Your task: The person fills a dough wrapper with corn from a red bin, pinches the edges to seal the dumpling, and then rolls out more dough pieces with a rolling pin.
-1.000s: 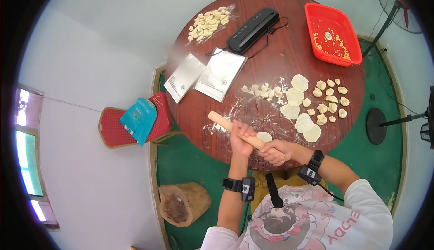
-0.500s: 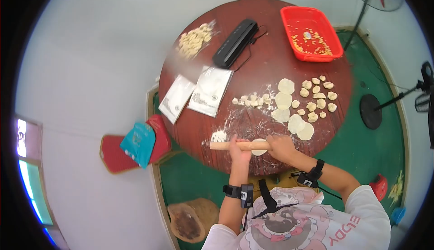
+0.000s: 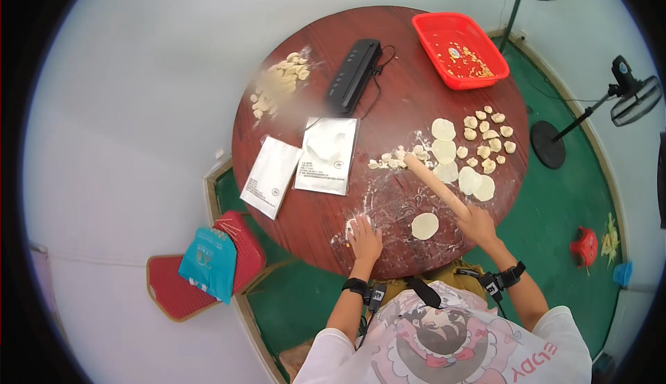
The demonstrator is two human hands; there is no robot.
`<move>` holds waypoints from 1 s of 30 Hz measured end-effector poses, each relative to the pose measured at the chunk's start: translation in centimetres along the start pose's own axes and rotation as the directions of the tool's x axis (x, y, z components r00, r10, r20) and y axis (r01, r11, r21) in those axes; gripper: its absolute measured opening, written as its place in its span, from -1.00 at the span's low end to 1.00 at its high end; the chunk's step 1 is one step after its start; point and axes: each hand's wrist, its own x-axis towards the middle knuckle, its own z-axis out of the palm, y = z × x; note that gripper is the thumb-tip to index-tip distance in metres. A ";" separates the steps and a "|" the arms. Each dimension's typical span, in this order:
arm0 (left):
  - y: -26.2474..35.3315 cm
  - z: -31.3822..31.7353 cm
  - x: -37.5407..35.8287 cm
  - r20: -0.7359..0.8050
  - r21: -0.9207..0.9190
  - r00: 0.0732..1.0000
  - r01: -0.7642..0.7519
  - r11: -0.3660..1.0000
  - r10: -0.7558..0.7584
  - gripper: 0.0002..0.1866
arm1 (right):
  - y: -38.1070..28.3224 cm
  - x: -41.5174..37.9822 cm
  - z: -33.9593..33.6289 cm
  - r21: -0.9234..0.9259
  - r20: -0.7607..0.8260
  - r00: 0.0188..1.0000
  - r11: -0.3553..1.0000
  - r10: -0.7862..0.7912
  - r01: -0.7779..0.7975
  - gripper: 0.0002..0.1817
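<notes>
Swung off the dough disc [image 3: 425, 226] since half a second ago, the rolling pin [image 3: 438, 186] now slants away in the right hand [image 3: 477, 226] alone, and the left hand [image 3: 365, 240] has left it for the loose flour [image 3: 349, 227]. Under everything spreads a round, reddish-brown table [image 3: 409, 92], its glossy wood grain streaked with white powder. Off its right edge stands a black fan [image 3: 548, 145]; off the left, a red chair [image 3: 170, 280] carries a crinkled teal pouch [image 3: 210, 262]. Toward the far side sit a red plastic tub [image 3: 479, 82] with yellow bits scattered inside, a long black machine [image 3: 354, 75] trailing its cord, and two flat, shiny packets [image 3: 326, 155]. Smooth, pale and cylindrical, the pin is gripped at its near end by curled fingers; its far tip hides part of the dough lumps [image 3: 394, 163]. Palm down, the left hand has its fingers spread. Between the hands the disc lies flat, thin and nearly round; five more [image 3: 442, 130] overlap beyond the pin, beside knobbly, pinched dumplings [image 3: 483, 151]. A blurred heap [image 3: 281, 82] at far left looks like more dough pieces.
</notes>
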 end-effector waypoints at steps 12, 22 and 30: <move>-5.0 -1.2 1.6 -0.181 -0.245 0.975 -0.174 0.954 0.131 -0.83 | -3.6 -2.7 1.8 -0.089 0.047 0.994 0.990 -0.103 0.107 -0.78; 2.6 -8.5 1.5 -0.626 -0.359 0.718 -0.612 0.705 0.304 -0.68 | -6.1 0.6 4.3 -0.169 0.184 0.950 0.944 -0.253 0.284 -0.73; 2.5 -7.7 3.6 -0.115 -0.193 0.691 -0.720 0.667 0.714 -0.72 | -6.0 2.6 2.1 0.006 0.598 0.751 0.939 -0.280 0.345 -0.69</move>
